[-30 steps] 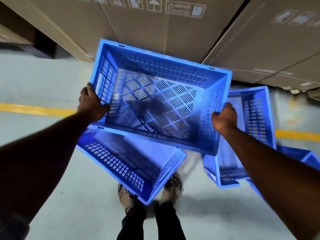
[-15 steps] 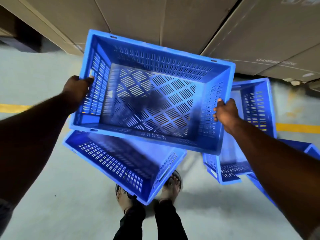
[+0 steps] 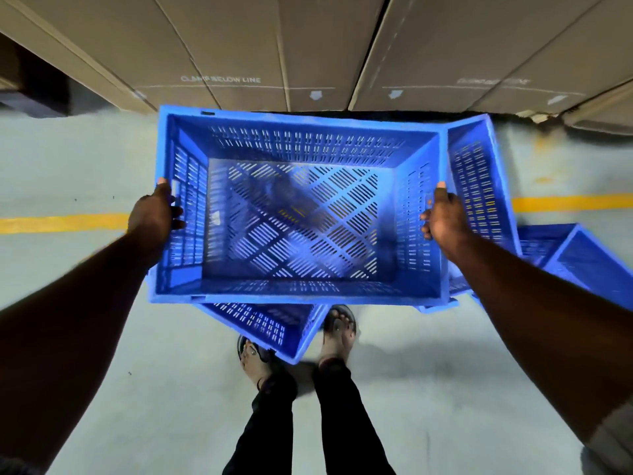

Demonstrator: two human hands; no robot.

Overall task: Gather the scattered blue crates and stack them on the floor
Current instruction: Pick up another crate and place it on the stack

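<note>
While gripping the blue crate (image 3: 301, 214) with left hand (image 3: 152, 219) and right hand (image 3: 444, 219), turned it straight, not slanted like before.

Most of lower crate (image 3: 270, 325) hidden under held crate (image 3: 301, 214). Frame edge cuts far-right crate (image 3: 592, 265). Blurred, unreadable: right carton print (image 3: 493, 81).

Left hand (image 3: 154, 217), right hand (image 3: 445, 219), forearms were bare. Grey right sleeve (image 3: 613, 443), left sleeve (image 3: 13, 469) at near corners. Trousers (image 3: 337, 416) were black, slim. Left sandal (image 3: 251, 354), right sandal (image 3: 339, 323): dark straps, open toes.
</note>
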